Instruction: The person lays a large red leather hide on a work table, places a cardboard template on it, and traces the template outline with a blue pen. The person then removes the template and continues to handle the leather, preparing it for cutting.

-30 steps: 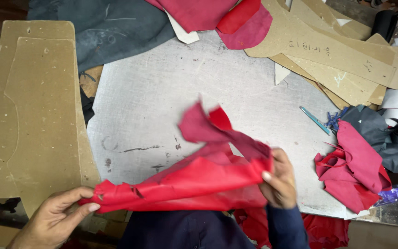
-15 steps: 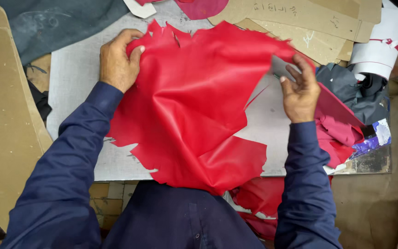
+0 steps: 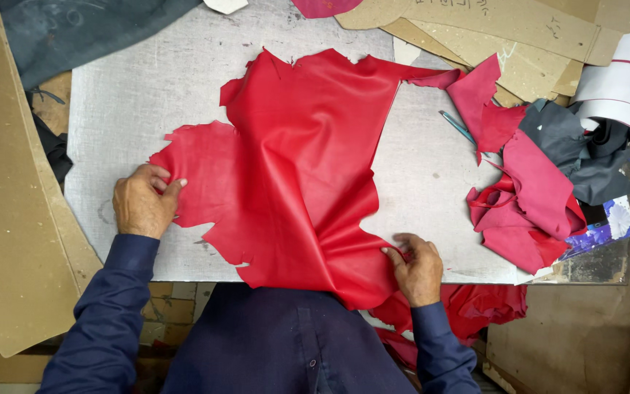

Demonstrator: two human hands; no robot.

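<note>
- Half a second ago the red leather sheet (image 3: 308, 168) was held up off the desk (image 3: 133, 95), gripped at its top corners; now it lies spread flat, its near edge hanging over the front of the desk toward the person
- The hands have moved from the far edge to the near part: the left hand (image 3: 142, 202) pinches the ragged left lobe of the sheet between thumb and fingers, and the right hand (image 3: 415, 266) presses flat with spread fingers on the lower right edge
- As I judge it, the work has gone from shaking the sheet open to smoothing it down; soft folds run from the middle toward the right hand
- The sheet is thin, supple, slightly glossy, with an uneven, torn-looking outline
- The desk top is a dull grey scratched metal plate
- Stiff brown cardboard patterns (image 3: 519, 29) lie at the far right, a large one (image 3: 9, 219) at the left
- A heap of darker red scraps (image 3: 523, 204) and grey scraps (image 3: 585, 153) sits right, near a blue pen (image 3: 457, 125)
</note>
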